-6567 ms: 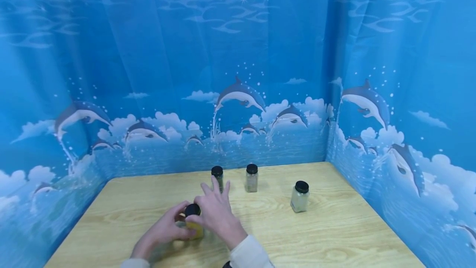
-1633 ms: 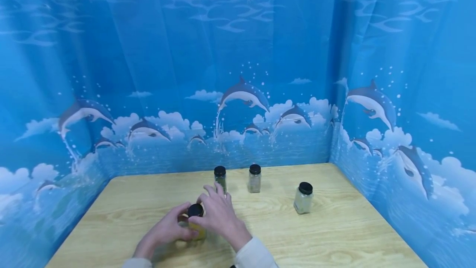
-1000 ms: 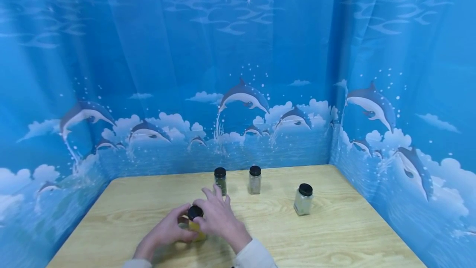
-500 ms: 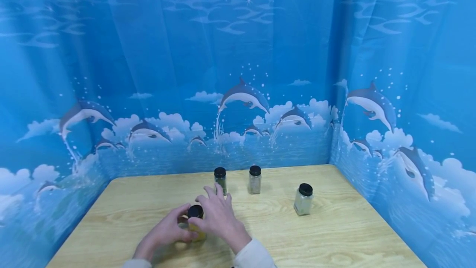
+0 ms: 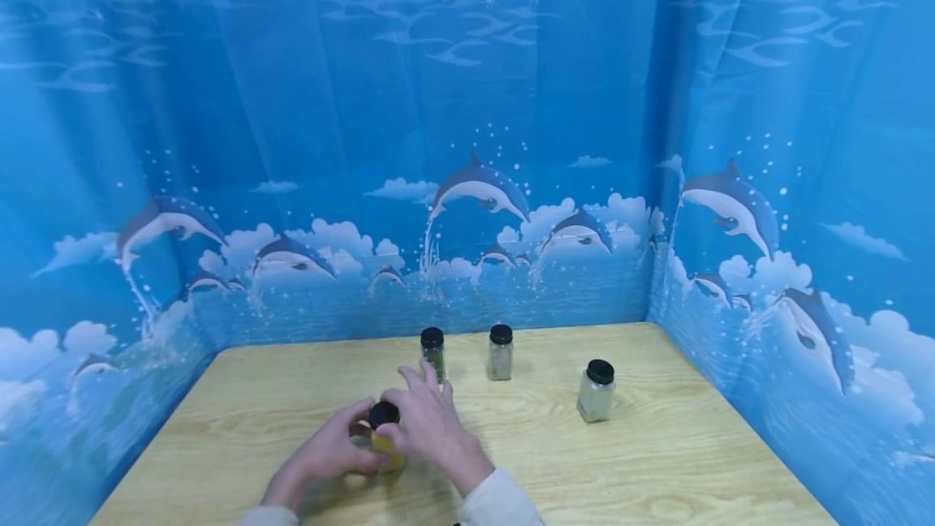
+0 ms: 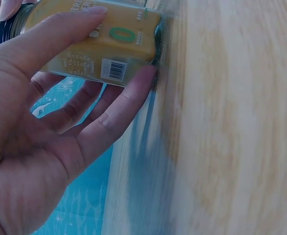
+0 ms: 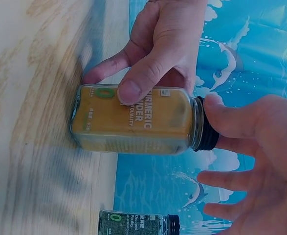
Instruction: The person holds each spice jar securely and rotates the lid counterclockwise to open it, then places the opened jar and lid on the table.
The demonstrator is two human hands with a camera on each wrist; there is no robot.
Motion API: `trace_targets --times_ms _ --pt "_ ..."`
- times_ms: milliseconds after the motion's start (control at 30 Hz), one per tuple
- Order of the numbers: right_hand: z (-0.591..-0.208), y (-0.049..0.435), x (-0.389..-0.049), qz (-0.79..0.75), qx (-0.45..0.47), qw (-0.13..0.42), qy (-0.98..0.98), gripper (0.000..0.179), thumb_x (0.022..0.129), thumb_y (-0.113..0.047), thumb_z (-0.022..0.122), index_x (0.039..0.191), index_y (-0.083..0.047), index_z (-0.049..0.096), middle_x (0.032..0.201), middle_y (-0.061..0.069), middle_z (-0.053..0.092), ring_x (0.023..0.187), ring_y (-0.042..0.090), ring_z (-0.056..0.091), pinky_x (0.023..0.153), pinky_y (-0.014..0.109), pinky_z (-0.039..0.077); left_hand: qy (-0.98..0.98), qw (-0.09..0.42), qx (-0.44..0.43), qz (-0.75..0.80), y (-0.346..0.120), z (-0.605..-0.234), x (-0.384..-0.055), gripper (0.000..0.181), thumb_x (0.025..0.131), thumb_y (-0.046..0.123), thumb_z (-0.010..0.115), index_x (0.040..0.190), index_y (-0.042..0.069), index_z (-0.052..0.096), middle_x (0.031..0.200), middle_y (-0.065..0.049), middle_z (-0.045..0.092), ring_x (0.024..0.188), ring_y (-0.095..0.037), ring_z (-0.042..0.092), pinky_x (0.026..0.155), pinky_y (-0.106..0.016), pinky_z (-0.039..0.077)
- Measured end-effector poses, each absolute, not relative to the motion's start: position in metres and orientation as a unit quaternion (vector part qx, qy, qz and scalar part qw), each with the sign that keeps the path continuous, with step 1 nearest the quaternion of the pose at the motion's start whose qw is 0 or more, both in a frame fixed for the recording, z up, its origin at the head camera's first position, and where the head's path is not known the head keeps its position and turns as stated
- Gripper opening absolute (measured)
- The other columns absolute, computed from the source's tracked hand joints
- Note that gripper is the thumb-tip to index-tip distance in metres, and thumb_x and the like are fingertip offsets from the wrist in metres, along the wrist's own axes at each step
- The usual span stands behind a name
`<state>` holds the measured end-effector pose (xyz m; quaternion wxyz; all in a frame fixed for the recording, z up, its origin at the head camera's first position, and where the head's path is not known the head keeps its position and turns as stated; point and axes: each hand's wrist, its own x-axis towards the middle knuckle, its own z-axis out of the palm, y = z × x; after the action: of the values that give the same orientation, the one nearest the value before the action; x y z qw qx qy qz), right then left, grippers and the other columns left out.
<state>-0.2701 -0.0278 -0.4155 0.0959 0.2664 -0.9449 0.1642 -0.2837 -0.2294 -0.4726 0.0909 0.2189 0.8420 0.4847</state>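
Observation:
A glass spice jar of yellow turmeric powder (image 7: 175, 120) stands upright, its base at the table top. My left hand (image 5: 329, 453) holds its body from the left. In the left wrist view, the thumb lies along the label of the turmeric jar (image 6: 92, 41), and a finger touches near the base. My right hand (image 5: 433, 430) pinches the black screw lid (image 7: 208, 128) between thumb and index finger. Its other fingers are spread away from the jar. Just beyond them is a chopped parsley jar (image 5: 433, 347) with a black lid, partly hidden by the fingertips in the head view.
Two more black-lidded jars stand on the wooden table (image 5: 657, 461): a greyish one (image 5: 500, 355) at the back and a pale one (image 5: 596, 396) to the right. A blue dolphin curtain (image 5: 467, 104) surrounds the table's back and sides. Something dark peeks out beside the right sleeve.
The right fingers and thumb shift back and forth slightly around the lid from frame to frame. The left hand keeps its hold on the turmeric jar, and the other jars stay put.

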Motion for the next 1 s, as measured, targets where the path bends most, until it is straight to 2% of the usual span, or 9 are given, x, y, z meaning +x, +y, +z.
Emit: trace_targets --times_ms 133,233,633,867,1000 --pt "-0.415 -0.027 -0.270 0.172 0.267 0.083 -0.944 0.043 0.089 -0.044 0.077 0.130 -0.030 0.070 0.160 0.008 0.047 0.151 0.046 0.034 0.108 0.076 0.042 0.847 0.095 0.208 0.479 -0.229 -0.471 -0.285 0.058 0.081 0.021 0.086 0.133 0.017 0.061 0.141 -0.012 0.061 0.125 -0.033 0.060 0.104 -0.057 0.053" --pt "-0.415 -0.026 -0.270 0.175 0.269 0.083 -0.943 0.044 0.089 -0.043 0.076 0.131 -0.031 0.069 0.160 0.009 0.046 0.151 0.047 0.033 0.108 0.076 0.040 0.849 0.097 0.200 0.479 -0.228 -0.469 -0.284 0.058 0.081 0.021 0.087 0.133 0.017 0.061 0.142 -0.012 0.061 0.124 -0.034 0.061 0.103 -0.059 0.052" --pt "-0.414 -0.023 -0.268 0.168 0.283 0.061 -0.942 0.039 0.092 -0.031 0.074 0.130 -0.038 0.067 0.161 0.009 0.045 0.153 0.048 0.029 0.109 0.080 0.036 0.846 0.095 0.214 0.479 -0.229 -0.469 -0.283 0.067 0.082 0.020 0.086 0.142 0.017 0.056 0.142 -0.015 0.061 0.119 -0.028 0.062 0.100 -0.049 0.056" --pt "-0.411 -0.019 -0.268 0.182 0.293 0.030 -0.938 0.050 0.094 -0.020 0.072 0.136 -0.044 0.063 0.163 0.009 0.042 0.154 0.049 0.025 0.110 0.082 0.032 0.848 0.085 0.225 0.472 -0.230 -0.471 -0.283 0.071 0.081 0.021 0.086 0.144 0.015 0.054 0.141 -0.013 0.062 0.120 -0.028 0.062 0.101 -0.045 0.055" --pt "-0.410 -0.017 -0.269 0.184 0.297 0.016 -0.937 0.053 0.093 -0.024 0.074 0.139 -0.047 0.059 0.165 0.010 0.039 0.155 0.048 0.023 0.111 0.082 0.031 0.848 0.086 0.221 0.473 -0.229 -0.471 -0.282 0.073 0.081 0.021 0.087 0.146 0.013 0.053 0.141 -0.015 0.062 0.120 -0.029 0.062 0.102 -0.048 0.055"
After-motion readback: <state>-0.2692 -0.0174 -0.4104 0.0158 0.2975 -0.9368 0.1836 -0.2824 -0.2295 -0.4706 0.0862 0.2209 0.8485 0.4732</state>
